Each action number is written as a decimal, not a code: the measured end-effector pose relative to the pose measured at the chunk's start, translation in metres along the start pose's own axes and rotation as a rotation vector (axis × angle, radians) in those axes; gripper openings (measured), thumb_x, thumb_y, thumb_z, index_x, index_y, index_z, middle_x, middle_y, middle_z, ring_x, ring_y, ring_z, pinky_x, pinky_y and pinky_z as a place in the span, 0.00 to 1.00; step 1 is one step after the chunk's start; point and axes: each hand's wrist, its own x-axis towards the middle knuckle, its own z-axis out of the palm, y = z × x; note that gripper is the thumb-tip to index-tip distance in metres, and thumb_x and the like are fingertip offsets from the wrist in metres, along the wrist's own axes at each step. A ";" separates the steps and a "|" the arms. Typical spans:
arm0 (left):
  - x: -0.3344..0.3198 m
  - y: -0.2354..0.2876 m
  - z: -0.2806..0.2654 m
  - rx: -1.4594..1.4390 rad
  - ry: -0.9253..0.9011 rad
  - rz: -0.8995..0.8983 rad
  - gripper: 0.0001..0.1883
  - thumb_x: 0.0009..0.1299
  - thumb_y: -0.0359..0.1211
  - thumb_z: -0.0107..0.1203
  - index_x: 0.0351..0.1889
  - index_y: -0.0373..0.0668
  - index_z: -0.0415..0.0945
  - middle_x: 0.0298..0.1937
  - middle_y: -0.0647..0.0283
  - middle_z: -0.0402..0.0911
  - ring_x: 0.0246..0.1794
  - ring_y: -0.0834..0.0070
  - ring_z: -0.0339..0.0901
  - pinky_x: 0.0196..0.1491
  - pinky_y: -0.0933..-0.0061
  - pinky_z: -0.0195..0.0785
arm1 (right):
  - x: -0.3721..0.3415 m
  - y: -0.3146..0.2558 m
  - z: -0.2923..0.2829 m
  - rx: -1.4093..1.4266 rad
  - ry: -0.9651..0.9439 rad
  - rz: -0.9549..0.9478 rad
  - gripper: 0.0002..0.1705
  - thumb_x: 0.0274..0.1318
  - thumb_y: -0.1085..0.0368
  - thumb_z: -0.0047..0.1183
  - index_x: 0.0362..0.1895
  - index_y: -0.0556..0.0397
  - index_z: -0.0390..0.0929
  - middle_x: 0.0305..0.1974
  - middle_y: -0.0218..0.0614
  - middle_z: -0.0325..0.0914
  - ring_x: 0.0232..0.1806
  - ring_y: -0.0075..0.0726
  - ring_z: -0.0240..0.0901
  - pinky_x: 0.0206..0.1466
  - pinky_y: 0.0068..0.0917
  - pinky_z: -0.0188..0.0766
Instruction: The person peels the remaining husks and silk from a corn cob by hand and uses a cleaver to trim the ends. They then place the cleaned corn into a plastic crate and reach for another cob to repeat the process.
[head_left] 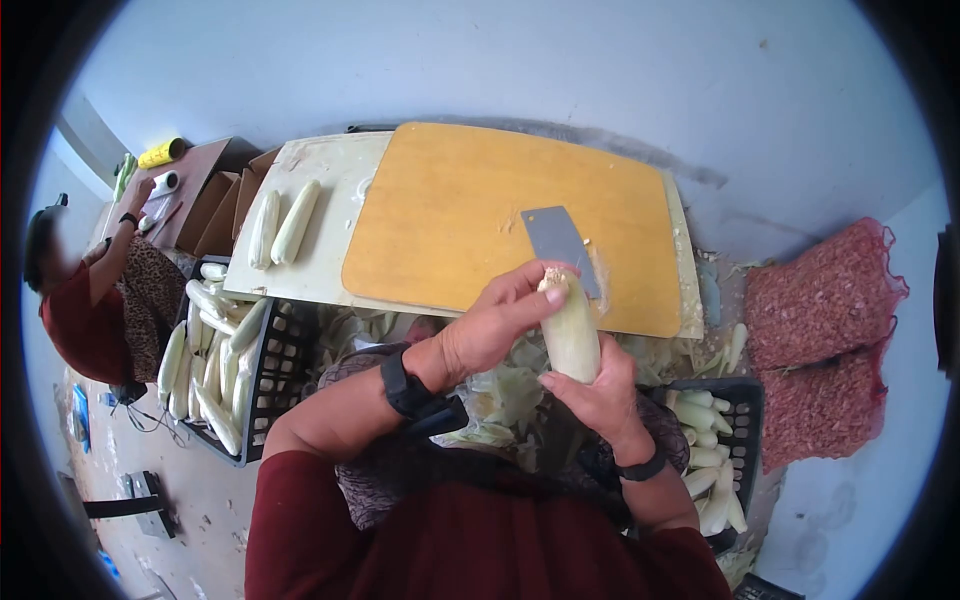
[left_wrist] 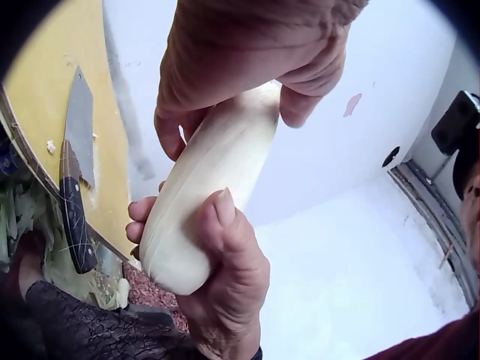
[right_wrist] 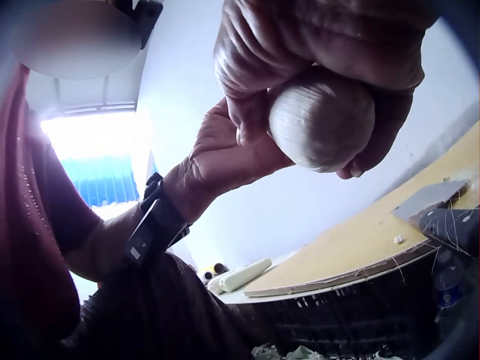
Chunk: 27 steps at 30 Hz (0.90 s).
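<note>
Both hands hold one pale ear of corn [head_left: 573,335], wrapped in thin whitish inner husk, close in front of the board. The left hand [head_left: 505,310] grips its upper, cut-looking end, thumb across the top. Around the lower end curl the fingers of the right hand [head_left: 605,395], and in the left wrist view its thumb [left_wrist: 225,210] lies along the husk. The right wrist view shows the ear's rounded end [right_wrist: 322,124] poking out of the right hand. Behind the ear a cleaver [head_left: 560,240] lies flat on the yellow cutting board [head_left: 440,220]; its dark handle [left_wrist: 75,225] shows in the left wrist view.
Two pale ears [head_left: 295,222] lie on the light table [head_left: 335,165] left of the board. Black crates of ears stand left [head_left: 262,400] and right [head_left: 745,420]. Husks [head_left: 500,400] pile below. Red mesh sacks [head_left: 820,300] lean at right. Another person [head_left: 85,320] works at far left.
</note>
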 end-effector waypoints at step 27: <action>-0.011 0.007 -0.003 -0.113 -0.024 0.145 0.15 0.71 0.38 0.47 0.51 0.40 0.68 0.47 0.59 0.74 0.51 0.70 0.71 0.56 0.67 0.64 | 0.006 0.001 0.005 0.274 -0.195 0.156 0.35 0.33 0.62 0.71 0.46 0.63 0.69 0.39 0.38 0.76 0.40 0.26 0.72 0.45 0.26 0.70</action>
